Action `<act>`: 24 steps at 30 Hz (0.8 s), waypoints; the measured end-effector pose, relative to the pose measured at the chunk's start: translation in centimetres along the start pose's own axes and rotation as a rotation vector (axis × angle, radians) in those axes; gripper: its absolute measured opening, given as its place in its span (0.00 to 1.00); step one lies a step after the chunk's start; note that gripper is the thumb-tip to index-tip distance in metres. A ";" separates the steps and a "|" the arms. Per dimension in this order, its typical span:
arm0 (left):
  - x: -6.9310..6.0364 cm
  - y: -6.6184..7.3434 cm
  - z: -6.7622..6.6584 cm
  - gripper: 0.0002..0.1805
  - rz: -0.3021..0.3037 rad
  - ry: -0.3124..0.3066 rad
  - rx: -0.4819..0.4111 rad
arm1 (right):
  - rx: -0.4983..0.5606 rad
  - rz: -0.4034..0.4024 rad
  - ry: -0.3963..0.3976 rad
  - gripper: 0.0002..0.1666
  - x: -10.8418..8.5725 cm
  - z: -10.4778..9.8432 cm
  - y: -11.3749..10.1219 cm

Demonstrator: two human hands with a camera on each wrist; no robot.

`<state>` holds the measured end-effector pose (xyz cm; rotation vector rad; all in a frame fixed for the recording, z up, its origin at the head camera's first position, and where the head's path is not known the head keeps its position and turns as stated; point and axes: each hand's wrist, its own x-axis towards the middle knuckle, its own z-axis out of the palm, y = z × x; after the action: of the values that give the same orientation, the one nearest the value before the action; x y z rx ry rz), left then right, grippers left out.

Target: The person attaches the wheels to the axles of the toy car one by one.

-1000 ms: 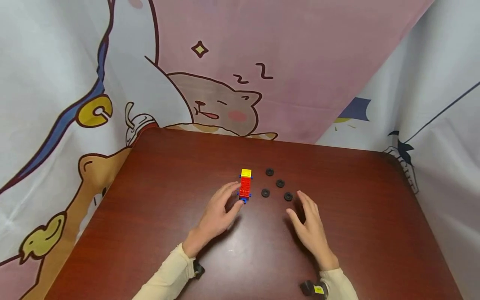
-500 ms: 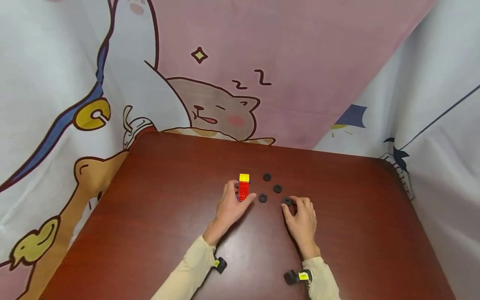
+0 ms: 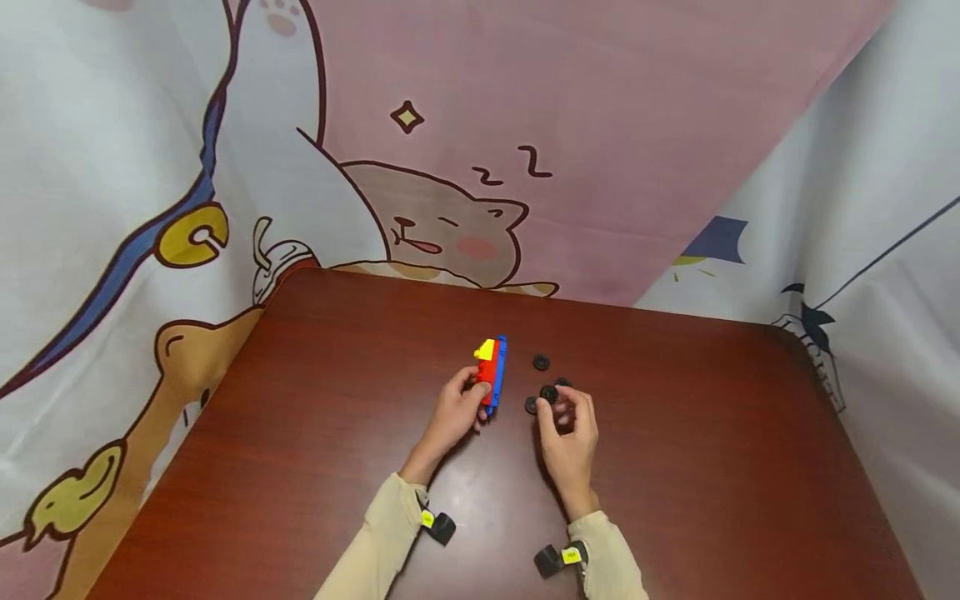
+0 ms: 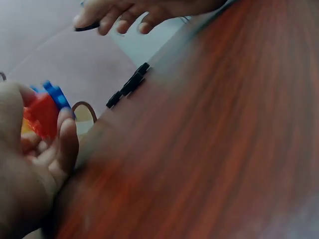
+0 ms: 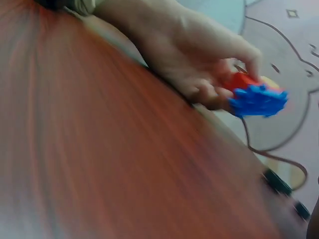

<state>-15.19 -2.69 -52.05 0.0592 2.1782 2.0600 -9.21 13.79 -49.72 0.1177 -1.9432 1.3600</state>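
The left hand (image 3: pixel 450 421) grips a toy vehicle of red, blue and yellow blocks (image 3: pixel 487 372), tilted on its side so the blue base faces right. Its thumb lies over the red part; in the left wrist view the fingers curl beneath the red block (image 4: pixel 44 115). Between thumb and index finger the right hand (image 3: pixel 572 442) pinches a black wheel (image 3: pixel 549 393), held above the table. From the right wrist view, the blue base (image 5: pixel 259 101) shows in the left hand (image 5: pixel 184 50).
Three other black wheels lie on the brown table (image 3: pixel 675 433): one farther back (image 3: pixel 542 362), one just left of the right hand (image 3: pixel 532 405), and one partly covered behind it (image 3: pixel 563 383). A printed cloth (image 3: pixel 600 125) hangs behind the table.
The right hand has closed on the nearest right-hand wheel and carried it left. The left hand, earlier open beside the vehicle, now holds it turned on its side.
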 end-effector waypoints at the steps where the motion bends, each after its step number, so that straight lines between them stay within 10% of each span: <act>1: 0.0 -0.1 -0.1 0.18 0.000 -0.022 -0.093 | 0.016 0.001 -0.012 0.18 -0.1 0.4 -0.2; 12: -0.3 -0.4 -0.3 0.18 0.071 -0.114 -0.485 | 0.050 0.012 -0.053 0.19 -0.5 2.9 -0.9; 24: 0.1 -0.3 0.4 0.04 0.021 -0.138 -0.418 | 0.038 -0.030 -0.134 0.21 -0.5 3.4 -0.8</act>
<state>-15.21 -2.28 -52.36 0.1731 1.6390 2.3967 -10.29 10.42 -49.94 0.2612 -2.0177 1.4009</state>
